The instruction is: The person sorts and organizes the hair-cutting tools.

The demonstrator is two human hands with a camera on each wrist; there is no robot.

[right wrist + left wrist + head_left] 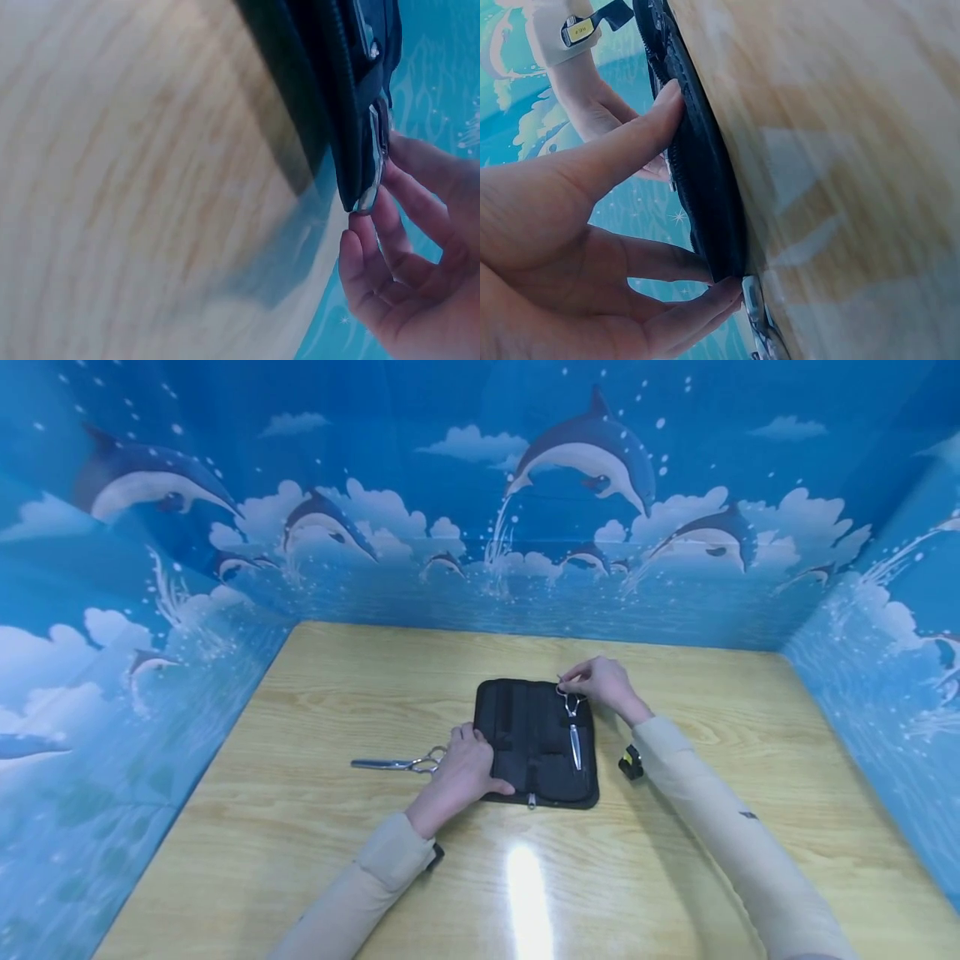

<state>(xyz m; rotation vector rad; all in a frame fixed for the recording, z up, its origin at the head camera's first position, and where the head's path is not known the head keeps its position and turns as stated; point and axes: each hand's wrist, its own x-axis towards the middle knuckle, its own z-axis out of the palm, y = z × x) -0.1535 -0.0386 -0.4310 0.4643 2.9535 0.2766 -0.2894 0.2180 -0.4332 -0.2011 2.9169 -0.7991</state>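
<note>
A black zip case (529,768) lies unfolded on the wooden table. Silver scissors (575,745) lie along its right half, under a strap, blades toward the person. My right hand (602,683) pinches their finger rings at the case's top right corner; the right wrist view shows fingertips on the rings (367,196). My left hand (467,766) holds the case's left edge, thumb on its inner face and fingers at the outer side, as the left wrist view shows the case (705,172). A second pair of scissors (382,764) lies left of the case, its rings partly behind my left hand.
The wooden table (360,677) is backed by a blue dolphin-print curtain (450,468) that also runs along both sides. A small black and yellow object (631,762) shows beside the right sleeve. The zip pull (532,801) hangs at the case's near edge.
</note>
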